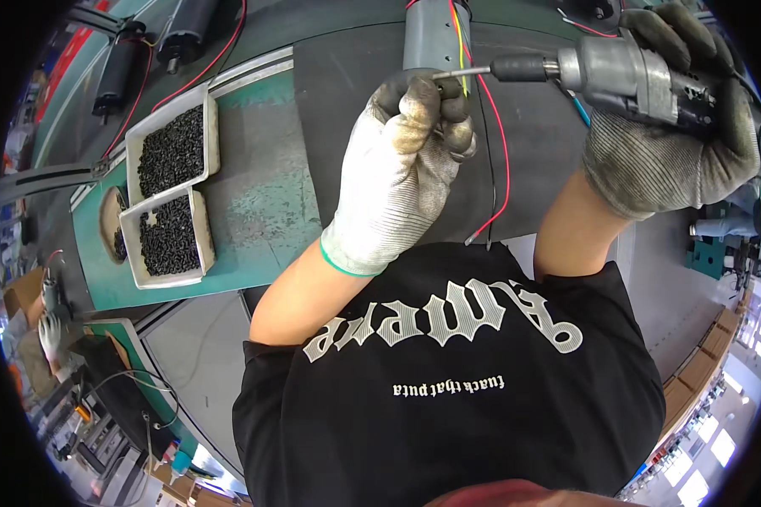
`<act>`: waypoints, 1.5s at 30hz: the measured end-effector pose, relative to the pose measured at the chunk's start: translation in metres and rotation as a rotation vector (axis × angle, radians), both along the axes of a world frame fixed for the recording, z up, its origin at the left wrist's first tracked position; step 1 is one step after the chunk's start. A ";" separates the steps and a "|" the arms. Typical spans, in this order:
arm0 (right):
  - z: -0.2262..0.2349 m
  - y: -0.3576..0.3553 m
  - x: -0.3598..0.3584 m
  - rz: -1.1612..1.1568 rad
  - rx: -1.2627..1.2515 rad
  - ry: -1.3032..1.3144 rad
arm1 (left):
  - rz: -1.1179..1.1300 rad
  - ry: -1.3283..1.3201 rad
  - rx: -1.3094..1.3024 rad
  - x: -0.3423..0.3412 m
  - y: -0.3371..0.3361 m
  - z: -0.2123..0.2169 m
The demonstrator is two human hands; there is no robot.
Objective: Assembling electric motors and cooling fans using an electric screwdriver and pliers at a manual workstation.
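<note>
My right hand (664, 144), in a grey-soiled knit glove, is wrapped round a grey and black power screwdriver (604, 74). Its long thin bit (465, 73) points left, nearly level. At the bit's tip are the pinched fingers of my left hand (410, 152), in a white glove with blackened fingertips; any small piece between them is hidden. Just beyond those fingers lies a grey cylindrical motor (434, 38), its near end partly covered by my left hand. Yellow, red and black wires run from it, the red wire (506, 160) curving toward me over the dark mat (313, 93).
Two white bins (214, 152) of small black screw-like parts stand to the left on the green worktop (266, 203). A round dish (110, 224) sits beside them. More dark motors (123, 72) with red wires lie at far left. Another person's gloved hand (51, 336) shows at the left edge.
</note>
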State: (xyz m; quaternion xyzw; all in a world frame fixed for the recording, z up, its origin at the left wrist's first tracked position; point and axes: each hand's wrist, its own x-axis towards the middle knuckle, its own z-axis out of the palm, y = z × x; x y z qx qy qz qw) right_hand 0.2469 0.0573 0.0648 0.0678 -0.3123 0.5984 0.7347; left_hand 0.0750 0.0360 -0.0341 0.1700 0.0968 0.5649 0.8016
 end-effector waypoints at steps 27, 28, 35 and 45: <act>-0.068 -0.016 0.007 -0.442 -0.240 -0.483 | -0.279 0.158 -0.636 -0.002 -0.019 -0.055; -0.067 -0.017 0.001 -0.503 -0.293 -0.527 | -0.203 0.251 -0.535 0.000 -0.014 -0.056; -0.064 -0.012 -0.019 -0.655 -0.400 -0.673 | 0.044 0.773 -0.354 0.017 -0.012 -0.062; -0.059 -0.010 -0.028 -0.761 -0.486 -0.686 | -0.199 0.041 -0.452 0.008 -0.008 -0.067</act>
